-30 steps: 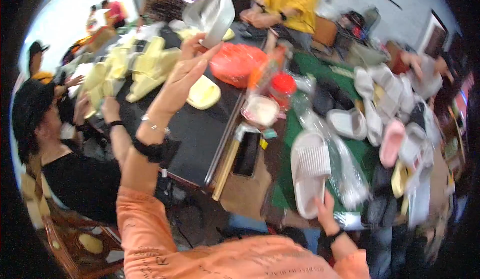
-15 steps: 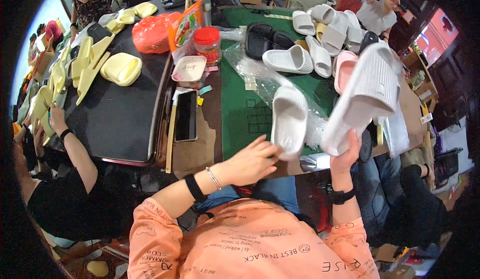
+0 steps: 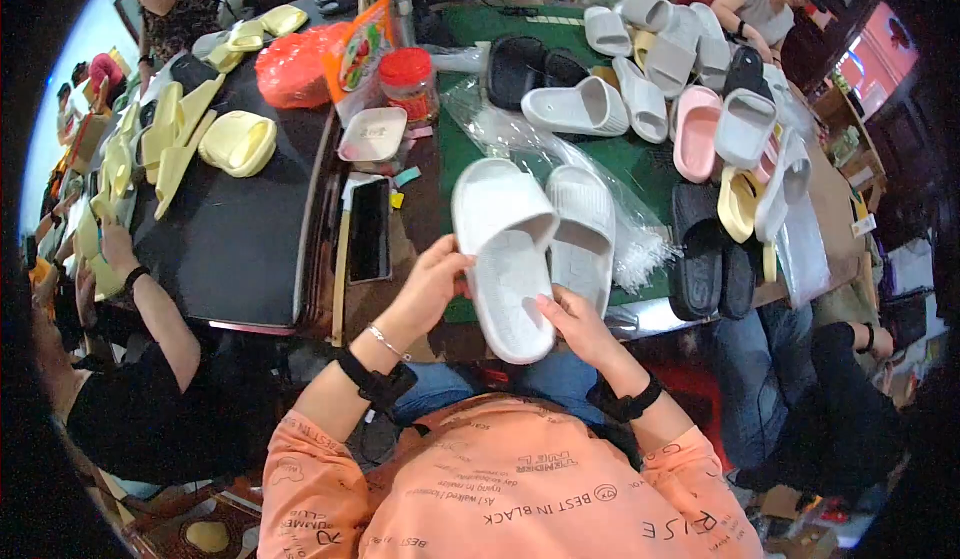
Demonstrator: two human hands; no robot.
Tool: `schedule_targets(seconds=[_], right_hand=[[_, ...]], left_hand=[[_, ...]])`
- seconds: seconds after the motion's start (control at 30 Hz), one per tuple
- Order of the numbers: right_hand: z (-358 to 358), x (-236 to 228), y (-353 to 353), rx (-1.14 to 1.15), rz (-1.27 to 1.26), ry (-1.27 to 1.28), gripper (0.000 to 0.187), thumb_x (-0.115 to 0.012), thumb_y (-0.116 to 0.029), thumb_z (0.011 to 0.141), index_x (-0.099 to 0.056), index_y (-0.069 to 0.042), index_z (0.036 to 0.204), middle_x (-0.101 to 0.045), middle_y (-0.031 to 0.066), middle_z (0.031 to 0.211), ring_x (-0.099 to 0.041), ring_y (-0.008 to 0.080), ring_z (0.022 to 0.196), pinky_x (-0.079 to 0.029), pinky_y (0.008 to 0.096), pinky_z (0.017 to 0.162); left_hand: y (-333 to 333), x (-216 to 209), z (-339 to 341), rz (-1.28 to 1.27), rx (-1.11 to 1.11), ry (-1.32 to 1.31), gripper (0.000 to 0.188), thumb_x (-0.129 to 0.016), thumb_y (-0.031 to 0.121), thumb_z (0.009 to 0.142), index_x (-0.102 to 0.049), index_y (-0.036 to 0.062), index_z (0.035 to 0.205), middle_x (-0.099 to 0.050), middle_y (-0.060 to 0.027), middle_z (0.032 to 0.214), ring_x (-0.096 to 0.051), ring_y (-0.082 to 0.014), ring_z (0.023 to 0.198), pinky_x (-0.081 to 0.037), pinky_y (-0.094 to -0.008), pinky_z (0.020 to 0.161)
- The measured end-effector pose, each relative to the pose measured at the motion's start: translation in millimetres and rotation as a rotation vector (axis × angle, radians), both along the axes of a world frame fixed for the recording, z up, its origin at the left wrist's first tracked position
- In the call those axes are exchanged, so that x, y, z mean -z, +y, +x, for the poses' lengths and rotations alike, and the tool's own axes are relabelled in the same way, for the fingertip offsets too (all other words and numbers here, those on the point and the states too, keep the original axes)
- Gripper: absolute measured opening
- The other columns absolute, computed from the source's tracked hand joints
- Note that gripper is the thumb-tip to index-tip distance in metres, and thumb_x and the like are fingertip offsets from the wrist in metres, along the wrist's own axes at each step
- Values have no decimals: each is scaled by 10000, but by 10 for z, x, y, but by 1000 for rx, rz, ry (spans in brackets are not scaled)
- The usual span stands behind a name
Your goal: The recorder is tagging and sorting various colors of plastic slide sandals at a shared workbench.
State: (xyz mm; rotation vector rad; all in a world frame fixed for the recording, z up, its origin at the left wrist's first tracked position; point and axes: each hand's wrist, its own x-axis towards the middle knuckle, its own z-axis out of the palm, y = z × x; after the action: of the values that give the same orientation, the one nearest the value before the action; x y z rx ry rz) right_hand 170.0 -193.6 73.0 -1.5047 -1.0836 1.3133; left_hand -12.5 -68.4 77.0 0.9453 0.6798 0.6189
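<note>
A white slide slipper (image 3: 512, 294) is held up over the table's front edge, sole down and open side facing me. My left hand (image 3: 432, 281) grips its left edge near the strap. On the right of the heel, my right hand (image 3: 578, 327) pinches the rim, thumb on the footbed. Just behind and to the right lies another white slipper (image 3: 583, 264) on the green mat (image 3: 475, 174), partly hidden by the held one. Under and beside it spreads a clear plastic bag (image 3: 635, 244).
Grey slippers (image 3: 672, 64), black slippers (image 3: 696, 259) and a pink slipper (image 3: 695, 137) cover the right side. Leftward are a phone (image 3: 370, 229), a bowl (image 3: 373, 136), a red-lidded jar (image 3: 408, 84) and yellow slippers (image 3: 238, 144). Co-workers sit around both tables.
The held white slipper has come from the right to the middle, lower and turned. My left hand has left the other slipper and taken hold of this one; my right hand moved left with it.
</note>
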Motion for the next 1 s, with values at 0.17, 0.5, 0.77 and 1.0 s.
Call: schedule_targets(seconds=[0.17,0.5,0.77,1.0], right_hand=[[363,-3,-32,268,231,-398,210,-556,-216,816,-551,-24,901,-555,80,800,-503,165,711,-414,267,681],[558,216,188,257,183,-1296,384,-569,-239,746,-539,-42,1074,-403,161,1258,-387,306,1069,-278,454,860],[440,344,461,176,212,-1229,461,-576,-180,730,-469,-13,1146,-398,157,1261,-403,273,1069,-277,438,850],[448,383,430,202,205,-1234,462,-581,-160,706,-476,11,1122,-391,156,1267,-397,262,1056,-283,439,845]], left_hand=[[280,266,-212,108,-72,290,307,-437,131,830,-485,10,1109,-553,-7,884,-485,-73,716,-387,-206,598],[343,448,99,229,18,269,394,-393,111,841,-421,-19,1212,-545,1,939,-449,-50,717,-375,-190,629],[536,676,-21,569,-169,609,487,-411,108,804,-333,-88,1243,-538,-228,1062,-538,-200,915,-398,-261,795],[556,848,15,694,-153,636,509,-414,124,803,-311,-94,1251,-549,-227,1063,-559,-263,941,-412,-285,794]])
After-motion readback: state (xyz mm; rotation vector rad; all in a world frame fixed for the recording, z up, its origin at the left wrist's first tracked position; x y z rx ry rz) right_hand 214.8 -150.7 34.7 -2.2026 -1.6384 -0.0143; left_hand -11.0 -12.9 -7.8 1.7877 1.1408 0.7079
